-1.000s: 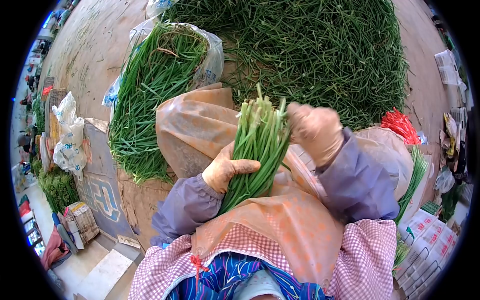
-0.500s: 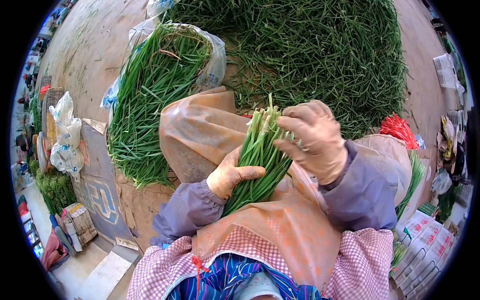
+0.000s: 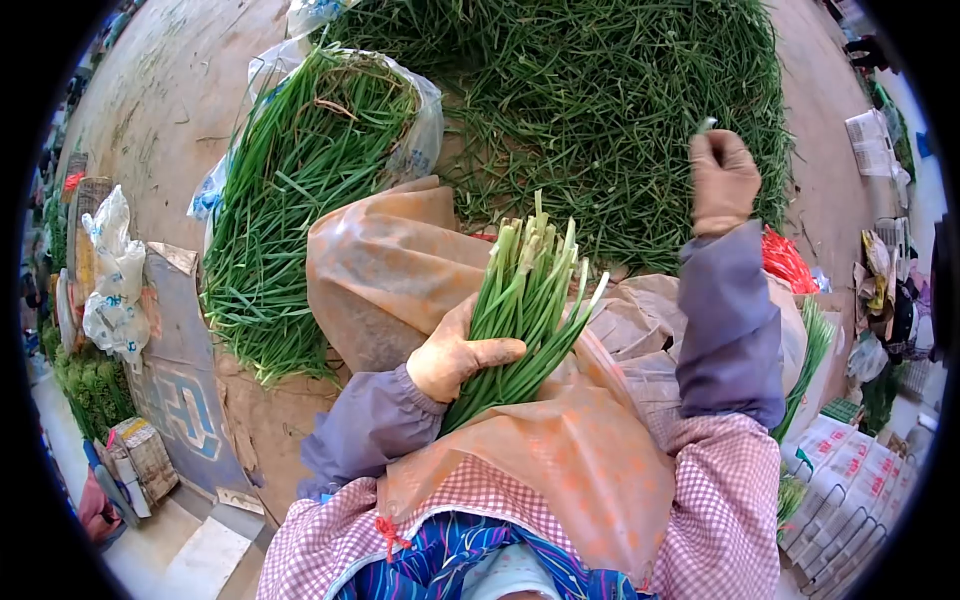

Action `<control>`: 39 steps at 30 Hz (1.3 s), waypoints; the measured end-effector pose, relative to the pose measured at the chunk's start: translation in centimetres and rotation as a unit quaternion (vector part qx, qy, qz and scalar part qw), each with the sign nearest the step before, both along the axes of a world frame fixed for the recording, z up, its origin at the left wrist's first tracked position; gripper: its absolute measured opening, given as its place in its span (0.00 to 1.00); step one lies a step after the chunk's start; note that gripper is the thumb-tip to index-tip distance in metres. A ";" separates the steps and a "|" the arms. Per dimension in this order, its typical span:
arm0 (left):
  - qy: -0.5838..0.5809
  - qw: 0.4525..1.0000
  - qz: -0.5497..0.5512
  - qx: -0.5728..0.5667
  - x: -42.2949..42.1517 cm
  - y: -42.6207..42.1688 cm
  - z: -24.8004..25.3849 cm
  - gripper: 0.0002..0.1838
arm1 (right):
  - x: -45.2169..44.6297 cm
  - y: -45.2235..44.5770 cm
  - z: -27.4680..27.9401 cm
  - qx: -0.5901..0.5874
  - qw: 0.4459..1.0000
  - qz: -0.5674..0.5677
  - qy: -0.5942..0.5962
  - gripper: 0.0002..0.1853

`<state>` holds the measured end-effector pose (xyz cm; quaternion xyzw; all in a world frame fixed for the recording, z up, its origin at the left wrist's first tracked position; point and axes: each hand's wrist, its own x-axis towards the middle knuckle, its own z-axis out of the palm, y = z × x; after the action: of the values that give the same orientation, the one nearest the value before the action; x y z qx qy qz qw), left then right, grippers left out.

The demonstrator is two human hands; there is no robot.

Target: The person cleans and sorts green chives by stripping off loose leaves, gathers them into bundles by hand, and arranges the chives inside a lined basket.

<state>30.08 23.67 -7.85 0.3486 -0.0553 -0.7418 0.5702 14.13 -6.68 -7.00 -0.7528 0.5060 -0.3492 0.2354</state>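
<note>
A bundle of green stalks (image 3: 520,300) rests over my lap with its pale cut ends pointing up and away from me. My left hand (image 3: 450,355) is wrapped round the bundle, thumb across the front. Out to the right, my gloved right hand (image 3: 723,180) is raised over the edge of the wide green leaf pile (image 3: 610,110), fingers closed. A small pale bit (image 3: 707,124) shows at its fingertips, too small to make out. Left of my knee lies a heap of long green stalks (image 3: 290,210) on a clear plastic bag (image 3: 425,125).
Red plastic strands (image 3: 787,262) lie beside my right knee, near another green bunch (image 3: 808,355). At the left are a crumpled plastic bag (image 3: 117,275) and cardboard (image 3: 190,390). White crates (image 3: 850,480) stand at the lower right.
My right hand has left the stalk ends and moved up and right, over the leaf pile, its fingers now closed. Several stalks lean out to the right from the bundle in my left hand.
</note>
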 end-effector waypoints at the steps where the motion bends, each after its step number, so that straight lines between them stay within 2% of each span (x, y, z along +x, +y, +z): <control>1: -0.001 1.000 -0.001 -0.006 0.1 -0.1 0.1 0.34 | -2.1 -3.3 -2.4 0.027 0.987 0.044 -0.153 0.08; 2: -0.002 1.000 -0.001 -0.010 0.1 -0.1 0.1 0.34 | -2.2 -3.0 -1.1 0.120 0.988 0.022 -0.092 0.11; 4: -0.002 1.000 -0.007 -0.012 -0.2 -0.1 0.1 0.34 | -1.1 0.4 0.5 0.295 0.929 0.136 -0.177 0.18; 5: -0.016 1.000 -0.018 -0.014 -0.4 -0.2 0.1 0.35 | -0.7 1.6 0.8 0.343 0.891 0.234 -0.184 0.24; 6: -0.030 0.999 -0.031 -0.013 -0.5 -0.4 0.2 0.36 | 0.1 2.9 1.6 0.349 0.879 0.269 -0.182 0.30; 8: -0.047 0.998 -0.048 -0.010 -0.7 -0.6 0.5 0.37 | 1.9 3.8 2.3 0.316 0.852 0.327 -0.260 0.30; 10: -0.051 0.997 -0.057 -0.006 -0.9 -0.8 1.1 0.38 | 3.3 5.3 2.4 0.267 0.863 0.400 -0.156 0.30; 12: -0.057 0.997 -0.059 0.002 -1.2 -1.1 2.0 0.39 | 3.3 9.2 1.5 0.374 0.759 0.523 -0.105 0.26; 14: -0.060 0.996 -0.060 0.006 -1.5 -1.2 2.2 0.39 | 2.3 9.8 0.9 0.236 0.798 0.553 -0.042 0.38; 15: -0.060 0.996 -0.064 0.005 -1.6 -1.3 2.2 0.39 | 1.9 8.8 0.7 0.222 0.800 0.553 -0.065 0.37; 16: -0.060 0.996 -0.069 0.003 -1.8 -1.4 2.2 0.39 | 1.2 8.6 1.4 0.292 0.805 0.494 -0.149 0.34; 18: -0.056 0.997 -0.059 -0.002 -2.0 -1.3 1.7 0.38 | -0.5 6.9 1.4 0.349 0.827 0.309 -0.314 0.34; 21: -0.057 0.997 -0.059 -0.010 -1.8 -1.6 2.3 0.39 | -4.5 7.1 -0.7 0.456 0.773 0.153 -0.414 0.40; 22: -0.053 0.997 -0.057 -0.008 -1.9 -1.8 2.1 0.39 | -5.4 8.8 -2.5 0.467 0.760 0.195 -0.408 0.47; 24: -0.042 0.997 -0.059 -0.001 -2.4 -2.0 1.8 0.40 | -6.0 12.7 -4.2 0.546 0.679 0.245 -0.425 0.48; 26: -0.079 0.993 -0.084 0.000 -2.7 -2.5 2.1 0.40 | -4.3 17.0 -2.0 0.564 0.618 0.233 -0.496 0.48; 28: -0.096 0.987 -0.124 -0.025 -3.4 -3.1 2.3 0.39 | -3.0 16.8 -2.0 0.556 0.583 0.255 -0.535 0.46; 30: -0.186 0.967 -0.168 -0.041 -3.7 -3.6 2.4 0.39 | -1.0 16.4 -1.6 0.526 0.576 0.261 -0.568 0.44; 32: -0.285 0.940 -0.175 -0.073 -3.9 -3.9 2.7 0.39 | -0.5 16.7 0.2 0.513 0.625 0.248 -0.534 0.36; 37: -0.159 0.969 -0.188 -0.021 -4.8 -5.4 3.8 0.32 | -0.4 15.6 1.4 0.503 0.689 0.252 -0.457 0.20; 39: -0.173 0.964 -0.199 -0.020 -4.5 -5.6 3.9 0.31 | -0.8 14.1 1.0 0.514 0.646 0.289 -0.484 0.14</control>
<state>25.54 18.04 -3.90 0.4421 -0.2362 -0.7676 0.3994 13.32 7.39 -5.96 -0.3424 0.1750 -0.2620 0.8852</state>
